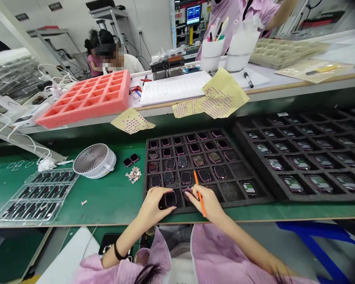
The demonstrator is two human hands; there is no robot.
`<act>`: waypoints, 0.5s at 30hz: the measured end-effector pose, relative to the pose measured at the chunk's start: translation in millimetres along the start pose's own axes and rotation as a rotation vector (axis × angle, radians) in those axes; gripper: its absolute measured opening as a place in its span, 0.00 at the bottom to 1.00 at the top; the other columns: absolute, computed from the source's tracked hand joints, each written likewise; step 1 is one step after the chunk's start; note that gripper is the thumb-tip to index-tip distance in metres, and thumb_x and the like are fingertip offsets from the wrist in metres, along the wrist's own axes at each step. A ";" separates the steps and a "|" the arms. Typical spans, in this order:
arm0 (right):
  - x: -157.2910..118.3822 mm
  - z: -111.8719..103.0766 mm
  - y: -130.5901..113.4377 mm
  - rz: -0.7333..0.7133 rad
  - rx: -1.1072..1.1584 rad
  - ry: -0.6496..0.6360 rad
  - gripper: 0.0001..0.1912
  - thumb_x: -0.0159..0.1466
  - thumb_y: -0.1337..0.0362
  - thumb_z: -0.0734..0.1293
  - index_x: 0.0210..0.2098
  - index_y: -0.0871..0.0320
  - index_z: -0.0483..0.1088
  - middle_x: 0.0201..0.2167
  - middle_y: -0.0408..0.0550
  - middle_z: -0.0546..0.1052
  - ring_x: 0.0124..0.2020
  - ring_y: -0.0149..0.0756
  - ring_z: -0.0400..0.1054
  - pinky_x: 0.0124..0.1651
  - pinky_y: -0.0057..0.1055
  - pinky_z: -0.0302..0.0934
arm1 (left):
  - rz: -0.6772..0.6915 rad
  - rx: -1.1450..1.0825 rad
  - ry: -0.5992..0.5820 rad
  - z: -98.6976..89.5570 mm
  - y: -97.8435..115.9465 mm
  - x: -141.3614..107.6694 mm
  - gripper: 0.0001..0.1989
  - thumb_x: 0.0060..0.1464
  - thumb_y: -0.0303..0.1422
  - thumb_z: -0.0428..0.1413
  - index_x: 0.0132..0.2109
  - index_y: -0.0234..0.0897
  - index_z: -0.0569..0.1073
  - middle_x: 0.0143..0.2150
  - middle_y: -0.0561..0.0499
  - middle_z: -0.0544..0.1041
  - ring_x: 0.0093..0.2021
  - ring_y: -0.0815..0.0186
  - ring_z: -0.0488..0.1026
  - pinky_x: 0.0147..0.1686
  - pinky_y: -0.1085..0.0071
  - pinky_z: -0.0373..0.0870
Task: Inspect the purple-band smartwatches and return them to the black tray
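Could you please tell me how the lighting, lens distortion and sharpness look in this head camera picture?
In the head view, the light is bright and fairly even, with soft shadows; glare shows on the clear plastic tray; the wide lens visibly bends the long edges of the green bench; the strands of dark hair at the bottom edge are blurred.

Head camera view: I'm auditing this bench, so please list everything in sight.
black foam trays: 2, black, holding dark devices, green mat centre and right
pink foam tray: 1, pink, upper shelf left
desk fan: 1, white, mat left
clear blister trays: 2, transparent, mat far left
dotted sheets: 3, pale yellow, along shelf edge
white cups: 2, white, upper shelf
co-workers: 3, beyond the shelf
orange pencil: 1, orange, in right hand
left hand: 1, on dark device, front tray
right hand: 1, front tray edge
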State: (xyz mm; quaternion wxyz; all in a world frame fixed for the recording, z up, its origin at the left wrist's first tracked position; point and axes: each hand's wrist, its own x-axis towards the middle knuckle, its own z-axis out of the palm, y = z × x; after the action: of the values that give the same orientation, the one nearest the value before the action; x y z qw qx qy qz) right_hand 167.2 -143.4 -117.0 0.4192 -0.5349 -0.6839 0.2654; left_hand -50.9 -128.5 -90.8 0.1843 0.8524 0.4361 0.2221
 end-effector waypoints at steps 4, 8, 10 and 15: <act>-13.0 -14.2 1.6 0.004 -0.057 0.178 0.16 0.65 0.62 0.62 0.24 0.52 0.52 0.31 0.49 0.75 0.34 0.39 0.70 0.40 0.36 0.64 | 0.064 0.162 -0.031 13.8 -5.8 -10.1 0.21 0.58 0.36 0.56 0.58 0.39 0.68 0.60 0.41 0.70 0.62 0.54 0.65 0.60 0.49 0.63; -19.7 -71.1 22.4 0.119 -0.374 0.472 0.15 0.64 0.59 0.62 0.25 0.51 0.51 0.33 0.53 0.75 0.35 0.45 0.69 0.42 0.41 0.61 | 0.116 0.241 -0.021 15.5 -8.3 -8.3 0.20 0.62 0.35 0.52 0.60 0.41 0.66 0.63 0.42 0.66 0.64 0.55 0.62 0.62 0.51 0.61; -27.6 -95.9 40.0 0.230 -0.579 0.480 0.13 0.63 0.59 0.61 0.27 0.51 0.50 0.29 0.52 0.72 0.32 0.46 0.66 0.37 0.40 0.60 | 0.121 0.214 0.039 15.8 -8.6 -4.2 0.18 0.61 0.36 0.52 0.57 0.40 0.68 0.61 0.41 0.69 0.61 0.55 0.66 0.59 0.53 0.65; -41.5 -117.5 71.1 0.360 -0.693 0.367 0.17 0.58 0.59 0.63 0.26 0.50 0.46 0.22 0.44 0.64 0.26 0.43 0.62 0.29 0.34 0.55 | 0.199 0.127 0.120 14.5 2.2 18.0 0.13 0.61 0.32 0.52 0.52 0.40 0.71 0.56 0.42 0.72 0.57 0.57 0.69 0.54 0.56 0.69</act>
State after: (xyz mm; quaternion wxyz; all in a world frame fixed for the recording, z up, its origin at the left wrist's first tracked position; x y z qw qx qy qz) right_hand 307.3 -172.6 -127.0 0.2765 -0.7933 -0.5423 -0.0106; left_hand -32.3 -116.6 -97.8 0.0806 0.8865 0.3730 0.2615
